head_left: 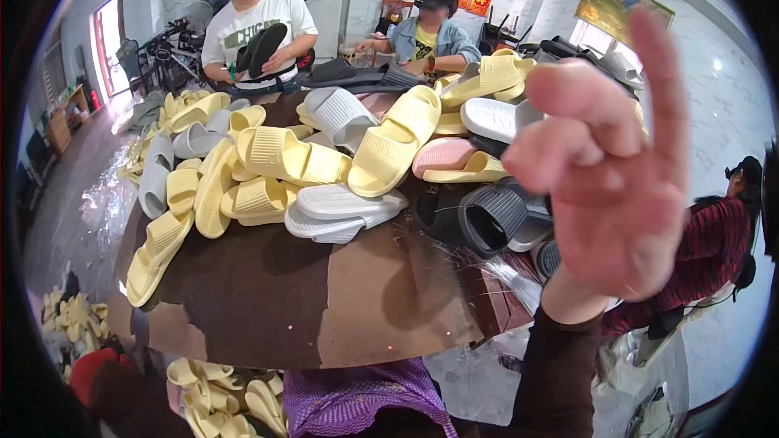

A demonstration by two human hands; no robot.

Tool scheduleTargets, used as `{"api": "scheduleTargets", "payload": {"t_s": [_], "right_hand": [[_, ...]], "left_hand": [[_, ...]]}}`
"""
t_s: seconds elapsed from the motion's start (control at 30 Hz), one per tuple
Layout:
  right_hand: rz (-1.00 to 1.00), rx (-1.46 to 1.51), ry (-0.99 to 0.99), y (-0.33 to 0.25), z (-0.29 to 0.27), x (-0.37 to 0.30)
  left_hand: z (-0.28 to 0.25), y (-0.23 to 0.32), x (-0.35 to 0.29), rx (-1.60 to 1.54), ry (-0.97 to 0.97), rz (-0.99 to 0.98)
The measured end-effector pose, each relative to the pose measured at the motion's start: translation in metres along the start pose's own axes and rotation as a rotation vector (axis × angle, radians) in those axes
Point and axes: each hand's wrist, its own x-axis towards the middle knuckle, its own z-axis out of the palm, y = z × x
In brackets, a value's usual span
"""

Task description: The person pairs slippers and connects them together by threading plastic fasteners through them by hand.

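My right hand [621, 186] is raised high at the right, above the table and close to the camera. Its palm shows, one digit points up and the others are bent and apart, with nothing between them. Below it lie black and grey ribbed slide slippers [491, 215]. My left arm [134, 397] reaches out at the lower left and ends in a red patch [97, 367]; I cannot make out fingers there. Yellow slippers [280, 154] heap across the table [243, 292], with a pair of white slippers [345, 211] at the heap's near edge.
Two people stand or sit across the table; one holds a black slipper [266, 50]. Another person in a red and black top [714, 251] is at the right. More yellow slippers [219, 397] lie below the table's near edge, and another pile [77, 316] is on the floor.
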Motion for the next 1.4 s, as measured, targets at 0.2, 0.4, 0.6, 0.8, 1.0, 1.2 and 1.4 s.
{"api": "scheduleTargets", "payload": {"t_s": [0.2, 0.4, 0.6, 0.8, 1.0, 1.2, 1.4], "right_hand": [[0.143, 0.201, 0.314, 0.045, 0.016, -0.032], [0.626, 0.158, 0.545, 0.15, 0.063, -0.098], [0.672, -0.056, 0.417, 0.261, 0.061, -0.151], [0.629, -0.419, 0.581, 0.315, 0.038, -0.149], [0.295, -1.085, 0.562, 0.318, 0.035, -0.146], [0.553, -1.192, 0.33, 0.322, 0.014, -0.131], [0.509, -0.903, 0.361, 0.288, 0.014, -0.101]], "left_hand": [[-0.006, 0.003, 0.005, -0.006, 0.049, 0.072], [-0.002, -0.001, -0.009, 0.025, 0.171, 0.147], [-0.045, 0.006, 0.011, 0.091, 0.048, 0.192], [-0.066, 0.023, 0.02, 0.144, -0.031, 0.236], [-0.065, 0.033, 0.024, 0.131, -0.04, 0.295], [-0.061, 0.047, 0.029, 0.126, -0.09, 0.332], [-0.025, 0.03, -0.051, -0.13, -0.223, -0.545]]}}
